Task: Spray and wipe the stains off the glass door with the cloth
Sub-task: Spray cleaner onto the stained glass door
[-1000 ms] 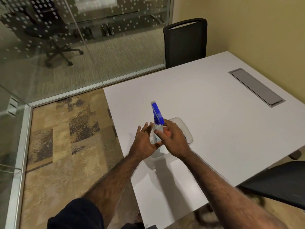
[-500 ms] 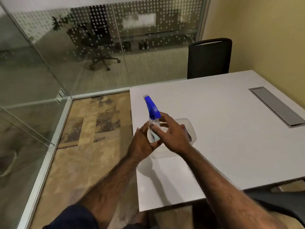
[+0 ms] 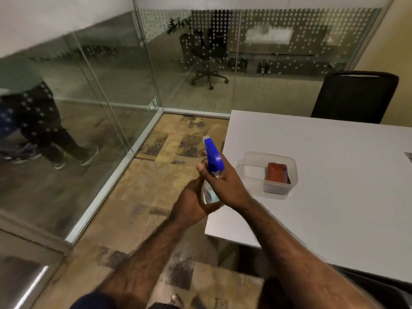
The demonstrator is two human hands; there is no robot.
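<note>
While both bare forearms reach forward from the bottom of the view, the two hands meet around a spray bottle (image 3: 211,172) held up in the air, just off the near left corner of a white desk (image 3: 334,197) and above patterned tan carpet (image 3: 142,197). The bottle has a blue trigger head that points up and away toward the glass, and a clear body with a pale label. The right hand (image 3: 229,186) has its grip closed around the bottle's neck just under the blue head, with the thumb tip showing on the left side. The left hand (image 3: 191,204) has its grip wrapped around the lower part of the clear body, fingers curled beneath it.

On the desk, just right of the hands, sits a clear plastic container (image 3: 252,177). A folded reddish-brown cloth (image 3: 277,172) lies inside it, toward its right side. Neither hand touches the container or the cloth.

Glass wall panels (image 3: 93,103) with metal frames run along the left side and the far side of the room, meeting in a corner; the far panels carry a band of white dots. Which panel is the door cannot be told. A dark reflection of a standing figure shows in the left glass. A black chair (image 3: 356,97) stands at the far edge of the desk against a yellow wall.
</note>
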